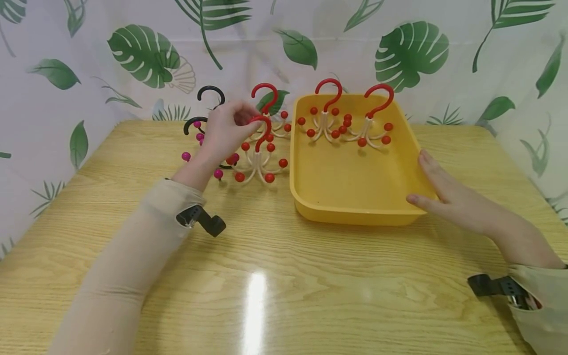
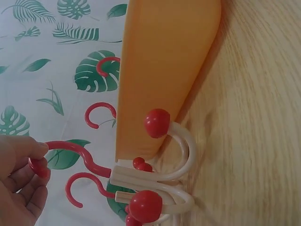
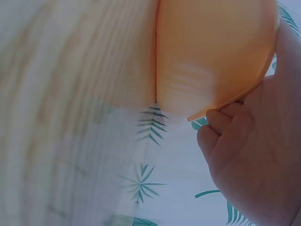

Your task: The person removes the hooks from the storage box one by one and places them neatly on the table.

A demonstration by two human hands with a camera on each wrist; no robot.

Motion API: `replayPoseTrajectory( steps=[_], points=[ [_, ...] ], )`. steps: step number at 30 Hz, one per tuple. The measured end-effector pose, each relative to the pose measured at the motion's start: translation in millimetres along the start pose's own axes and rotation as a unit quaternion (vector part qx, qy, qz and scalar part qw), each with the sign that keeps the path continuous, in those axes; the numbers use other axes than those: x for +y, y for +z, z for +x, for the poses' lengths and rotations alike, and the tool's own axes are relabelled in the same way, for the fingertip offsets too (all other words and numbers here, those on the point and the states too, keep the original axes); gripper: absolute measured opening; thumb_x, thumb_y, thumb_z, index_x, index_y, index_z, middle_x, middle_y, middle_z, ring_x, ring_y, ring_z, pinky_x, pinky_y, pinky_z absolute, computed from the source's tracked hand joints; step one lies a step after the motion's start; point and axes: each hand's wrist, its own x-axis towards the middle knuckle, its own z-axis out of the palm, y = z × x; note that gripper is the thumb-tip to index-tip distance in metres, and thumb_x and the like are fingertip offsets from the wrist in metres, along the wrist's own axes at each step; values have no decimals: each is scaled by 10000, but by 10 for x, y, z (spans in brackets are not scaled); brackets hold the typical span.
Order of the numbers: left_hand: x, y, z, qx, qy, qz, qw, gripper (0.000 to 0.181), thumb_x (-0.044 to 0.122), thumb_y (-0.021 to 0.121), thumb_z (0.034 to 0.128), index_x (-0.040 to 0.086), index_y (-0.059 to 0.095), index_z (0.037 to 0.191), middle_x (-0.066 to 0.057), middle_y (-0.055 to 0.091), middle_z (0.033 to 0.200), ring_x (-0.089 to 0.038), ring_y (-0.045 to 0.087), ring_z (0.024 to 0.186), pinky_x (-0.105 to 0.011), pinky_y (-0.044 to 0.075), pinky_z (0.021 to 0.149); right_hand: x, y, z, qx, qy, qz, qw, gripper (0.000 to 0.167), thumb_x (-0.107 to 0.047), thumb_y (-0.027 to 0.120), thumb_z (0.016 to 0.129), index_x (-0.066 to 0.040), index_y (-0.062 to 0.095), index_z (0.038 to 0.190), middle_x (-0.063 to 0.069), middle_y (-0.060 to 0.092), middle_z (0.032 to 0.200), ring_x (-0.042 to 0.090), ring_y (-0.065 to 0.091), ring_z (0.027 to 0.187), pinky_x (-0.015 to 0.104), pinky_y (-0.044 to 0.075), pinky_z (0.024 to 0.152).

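Red-hooked hanger [image 1: 258, 161], pale arms tipped with red balls, upright just left of yellow bin [image 1: 350, 190]; not inside it. Left hand [image 1: 222, 132]: thumb and fingers pinched on its hook. Right hand [image 1: 463, 204] at bin's right rim, thumb and forefinger spread apart, touching rim. Two similar hangers, one left [image 1: 324, 123] and one right [image 1: 366, 127], upright within bin, toward rear. Black-hooked hangers with magenta balls [image 1: 218, 174] on desk [image 1: 355, 276], partly hidden by left hand.
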Motion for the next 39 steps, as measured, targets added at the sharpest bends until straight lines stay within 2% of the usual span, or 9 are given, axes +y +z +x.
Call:
replayPoseTrajectory(
  steps=[9,13,27,34,39],
  points=[
    [-14,45,-32,52,13,-78,10000,187,175,696,887,82,645,1042,-41,594,912,-161,527,822,-238,461,714,11,5,-2,9,22,27,10000,919,-383,546,963,-165,-172,1493,-16,-236,1547,270,-181,1417,598,2,1095],
    [-29,41,-46,18,13,-243,9997,199,168,699,885,78,638,1051,-48,591,919,-168,527,828,-243,465,714,5,4,-17,30,-14,53,10000,917,-389,547,961,-179,-169,1494,-29,-231,1548,264,-176,1419,602,6,1094],
    [-120,43,-98,-40,-268,-843,9961,245,216,722,866,83,648,1058,-50,617,929,-184,551,828,-247,473,713,-4,6,-15,35,-46,74,10000,913,-387,550,961,-185,-162,1496,-42,-227,1548,259,-178,1418,606,6,1092],
    [-148,55,-118,16,-455,-978,9942,252,216,725,862,82,650,1063,-53,621,929,-184,554,836,-248,469,721,-7,16,-19,56,-49,92,9999,916,-421,546,954,-226,-167,1494,-64,-223,1547,255,-170,1422,627,21,1082],
    [-157,66,-122,-1,-596,-996,9932,258,191,718,869,59,646,1078,-54,627,937,-186,555,843,-252,460,718,-14,11,-17,49,-32,71,10000,909,-410,540,960,-212,-169,1494,-59,-228,1546,256,-175,1420,620,12,1085]
  ],
)
